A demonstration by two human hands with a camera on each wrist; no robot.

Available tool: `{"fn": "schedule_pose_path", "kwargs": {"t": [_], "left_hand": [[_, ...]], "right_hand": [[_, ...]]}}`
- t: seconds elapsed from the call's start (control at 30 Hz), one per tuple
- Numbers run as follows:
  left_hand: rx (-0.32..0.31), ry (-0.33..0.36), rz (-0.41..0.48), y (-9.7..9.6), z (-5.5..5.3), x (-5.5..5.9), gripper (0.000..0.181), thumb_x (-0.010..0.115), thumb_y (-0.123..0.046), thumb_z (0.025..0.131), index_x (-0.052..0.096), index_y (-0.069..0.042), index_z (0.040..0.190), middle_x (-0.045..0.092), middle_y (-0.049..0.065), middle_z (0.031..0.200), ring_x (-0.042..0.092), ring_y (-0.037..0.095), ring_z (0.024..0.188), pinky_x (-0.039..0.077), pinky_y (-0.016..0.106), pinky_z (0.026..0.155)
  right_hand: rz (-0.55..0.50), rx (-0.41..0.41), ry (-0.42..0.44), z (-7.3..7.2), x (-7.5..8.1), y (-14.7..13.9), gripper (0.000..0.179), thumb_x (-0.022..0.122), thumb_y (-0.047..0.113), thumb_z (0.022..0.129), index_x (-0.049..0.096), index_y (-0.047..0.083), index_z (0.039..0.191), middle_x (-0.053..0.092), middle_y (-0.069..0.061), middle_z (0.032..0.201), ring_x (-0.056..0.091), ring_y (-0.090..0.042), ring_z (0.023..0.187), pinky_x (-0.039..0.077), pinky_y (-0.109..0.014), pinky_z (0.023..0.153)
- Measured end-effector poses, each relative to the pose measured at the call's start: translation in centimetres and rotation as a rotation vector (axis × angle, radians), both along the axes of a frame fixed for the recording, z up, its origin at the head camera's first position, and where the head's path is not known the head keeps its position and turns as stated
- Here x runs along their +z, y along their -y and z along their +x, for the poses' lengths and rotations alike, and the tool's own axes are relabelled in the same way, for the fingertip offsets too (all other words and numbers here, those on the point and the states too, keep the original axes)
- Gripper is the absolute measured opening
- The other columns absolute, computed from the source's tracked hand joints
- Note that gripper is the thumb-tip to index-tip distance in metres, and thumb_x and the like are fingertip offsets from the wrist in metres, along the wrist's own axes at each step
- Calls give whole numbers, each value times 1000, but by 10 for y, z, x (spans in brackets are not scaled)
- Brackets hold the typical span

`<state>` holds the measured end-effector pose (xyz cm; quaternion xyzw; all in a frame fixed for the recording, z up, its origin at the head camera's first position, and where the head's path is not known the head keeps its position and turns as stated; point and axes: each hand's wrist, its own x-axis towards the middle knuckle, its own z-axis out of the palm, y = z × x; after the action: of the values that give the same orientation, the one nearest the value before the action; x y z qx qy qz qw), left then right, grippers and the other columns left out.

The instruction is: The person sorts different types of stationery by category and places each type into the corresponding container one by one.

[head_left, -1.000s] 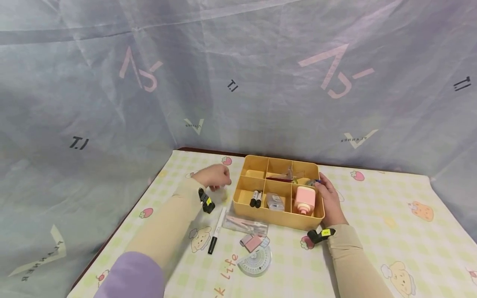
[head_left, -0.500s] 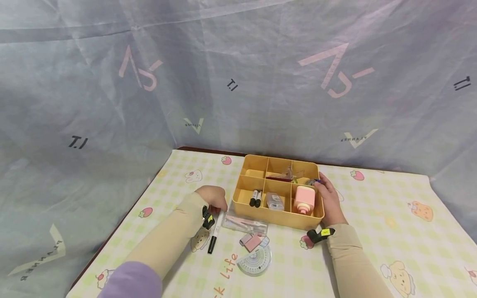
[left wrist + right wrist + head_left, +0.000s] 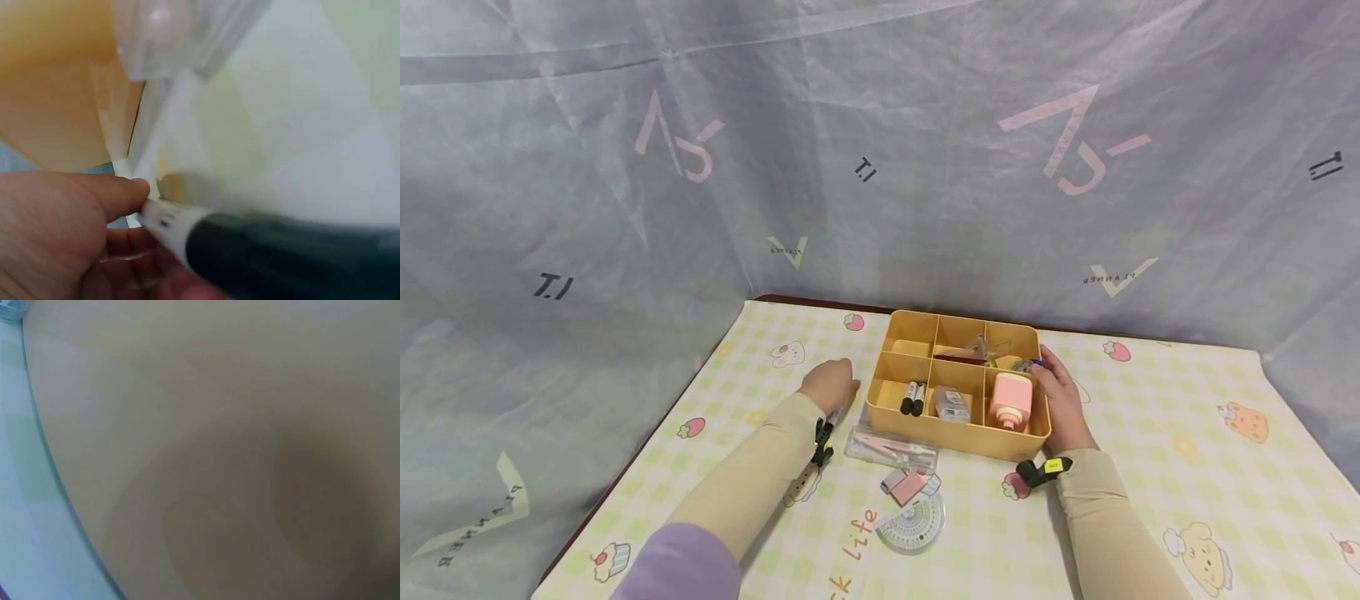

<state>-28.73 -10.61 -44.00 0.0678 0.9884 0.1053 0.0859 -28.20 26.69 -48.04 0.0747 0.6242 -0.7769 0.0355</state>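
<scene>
In the left wrist view my left hand (image 3: 69, 231) pinches a white marker with a black cap (image 3: 275, 250), its capped end pointing away from the hand. The head view places this left hand (image 3: 831, 386) just left of a yellow divided organizer box (image 3: 951, 432), and the marker is mostly hidden there. My right hand (image 3: 1064, 410) holds the box by its right side, thumb at the rim. Inside the box are two short black-and-white markers (image 3: 913, 398), a small clear case (image 3: 951, 405), a pink bottle (image 3: 1011, 400) and a red-edged clear item (image 3: 961, 359).
In front of the box lies a clear case with pink tools (image 3: 891, 450). Nearer are a pink eraser (image 3: 907, 487) and a clear protractor (image 3: 913, 527). A checked cloth (image 3: 1150, 467) covers the table, and a grey curtain (image 3: 925, 208) hangs behind it.
My left hand came down to the marker on the cloth, took hold of it and lifted it back up beside the box's left side. The right hand stays on the box.
</scene>
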Motion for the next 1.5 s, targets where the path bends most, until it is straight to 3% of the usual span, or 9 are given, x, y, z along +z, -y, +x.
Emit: {"fn": "schedule_pose_path", "kwargs": {"t": [0.1, 0.2, 0.4, 0.5, 0.67, 0.83, 0.97, 1.2, 1.5], "left_hand": [[0, 49, 2, 2, 3, 0, 43, 64, -26, 99, 56, 5, 127, 70, 14, 98, 68, 28, 86, 56, 44, 79], [3, 157, 14, 4, 10, 6, 60, 66, -17, 93, 42, 7, 142, 68, 13, 97, 64, 25, 78, 53, 39, 70], [18, 284, 57, 9, 14, 13, 82, 63, -5, 90, 15, 6, 156, 66, 12, 78, 54, 21, 51, 43, 32, 47], [12, 227, 111, 14, 16, 21, 64, 64, -5, 91, 33, 4, 147, 66, 11, 84, 52, 20, 52, 42, 31, 47], [-23, 58, 191, 15, 19, 55, 25, 65, -9, 92, 57, -2, 115, 65, 9, 95, 57, 20, 58, 47, 32, 57], [-43, -127, 206, 5, 24, 87, 17, 61, -7, 89, 65, -6, 106, 67, 5, 83, 58, 17, 62, 47, 31, 63], [-63, -202, 221, -5, 29, 100, 18, 60, -7, 89, 72, -8, 103, 71, 3, 96, 59, 18, 75, 49, 32, 70], [-164, -208, 223, -25, 36, 101, 16, 64, -7, 91, 79, -8, 93, 73, 0, 86, 63, 15, 77, 51, 32, 73], [-201, -169, 142, -51, 31, 80, 22, 62, -3, 88, 69, -14, 71, 65, -4, 72, 54, 13, 62, 46, 29, 61]], "right_hand": [[-4, 2, 0, 0, 0, 1, 65, 49, 40, 105, 19, 33, 163, 16, 0, 169, 21, -26, 151, 21, -47, 121], [1, 1, -4, -1, -1, -1, 65, 49, 41, 105, 19, 34, 163, 15, 0, 169, 20, -25, 152, 20, -47, 122], [12, 2, -13, 0, -1, -2, 65, 48, 42, 105, 18, 34, 163, 16, 0, 169, 21, -25, 151, 20, -47, 122], [2, 8, -9, -1, -1, 0, 66, 49, 42, 105, 19, 34, 163, 16, -1, 169, 20, -26, 151, 20, -47, 122], [11, 10, 6, -2, -3, -1, 66, 50, 42, 105, 19, 35, 163, 15, 0, 169, 19, -26, 152, 20, -48, 122], [25, 14, 10, -2, -3, -2, 67, 49, 44, 104, 18, 35, 163, 14, 0, 169, 18, -26, 153, 19, -49, 122], [23, 19, 0, -2, -3, -2, 66, 48, 44, 105, 18, 35, 163, 15, 1, 169, 20, -26, 152, 20, -49, 121], [17, 20, 9, 0, -1, -1, 65, 47, 41, 106, 18, 34, 163, 16, 1, 169, 21, -26, 152, 21, -48, 121], [4, 18, -4, 0, -1, -1, 65, 47, 38, 106, 17, 32, 163, 17, -3, 168, 22, -26, 151, 22, -48, 121]]}}
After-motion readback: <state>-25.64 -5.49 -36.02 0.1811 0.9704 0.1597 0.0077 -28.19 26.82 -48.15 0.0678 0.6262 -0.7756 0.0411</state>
